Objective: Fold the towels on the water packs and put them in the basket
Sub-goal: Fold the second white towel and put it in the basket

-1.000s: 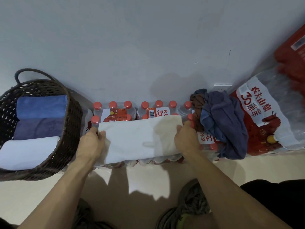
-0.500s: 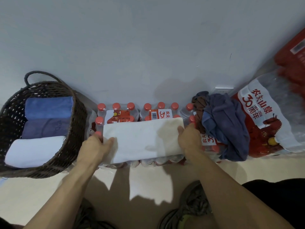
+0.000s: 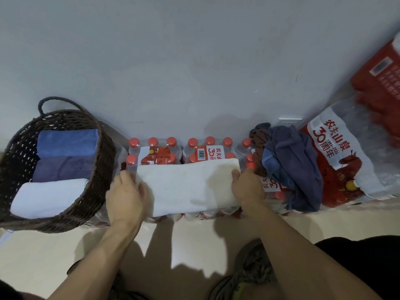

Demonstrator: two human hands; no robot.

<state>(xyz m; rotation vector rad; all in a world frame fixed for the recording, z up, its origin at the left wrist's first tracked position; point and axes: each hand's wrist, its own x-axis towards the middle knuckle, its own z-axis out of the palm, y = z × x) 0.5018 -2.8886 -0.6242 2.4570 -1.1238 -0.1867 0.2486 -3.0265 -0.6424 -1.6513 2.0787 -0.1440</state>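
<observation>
In the wicker basket (image 3: 101, 169), at the left against the wall, three folded towels lie side by side: a blue towel (image 3: 67, 142), a purple towel (image 3: 58, 168) and a pale white towel (image 3: 47, 197). Beside it the left hand (image 3: 125, 195) has slid in over the left end of the white towel (image 3: 188, 187), thumb on top and fingers curled round its edge, where a second ago it only held the corner. The towel lies folded into a long strip along the front edge of the water packs (image 3: 164, 152). The right hand (image 3: 246, 187) grips its right end as before. I judge the next fold, end to end, is about to begin. Further right a heap of dark towels (image 3: 290, 165) waits on the packs, unfolded. Beyond it a larger water pack (image 3: 337, 161) leans at the wall, on a pale floor (image 3: 43, 256)
</observation>
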